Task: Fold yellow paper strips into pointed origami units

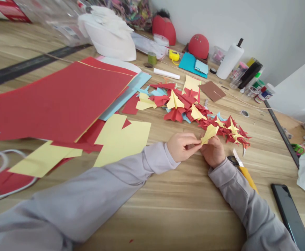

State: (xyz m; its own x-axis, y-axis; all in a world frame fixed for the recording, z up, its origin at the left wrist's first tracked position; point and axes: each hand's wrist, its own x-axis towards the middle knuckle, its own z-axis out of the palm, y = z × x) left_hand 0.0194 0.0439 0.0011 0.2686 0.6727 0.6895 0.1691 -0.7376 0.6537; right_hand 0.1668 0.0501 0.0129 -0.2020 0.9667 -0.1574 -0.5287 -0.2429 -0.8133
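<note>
A small folded piece of yellow paper (209, 134) is held between my two hands, a little above the table. My left hand (184, 146) pinches its near left corner between thumb and fingers. Around its lower right side, my right hand (214, 152) is closed, with some fingertips hidden behind the paper. Just beyond the hands lies a heap of small folded paper planes (175, 101) in red, yellow and light blue. Close to my right forearm is a yellow-handled craft knife (248, 178), partly covered by the sleeve.
Large red paper sheets (60, 97) and cut yellow paper (131, 137) lie on the left. A phone (290, 212) rests at the right. Along the wall stand a yellow tape measure (173, 55), a white roll (230, 61) and several bottles. A white cable (8, 153) loops at far left.
</note>
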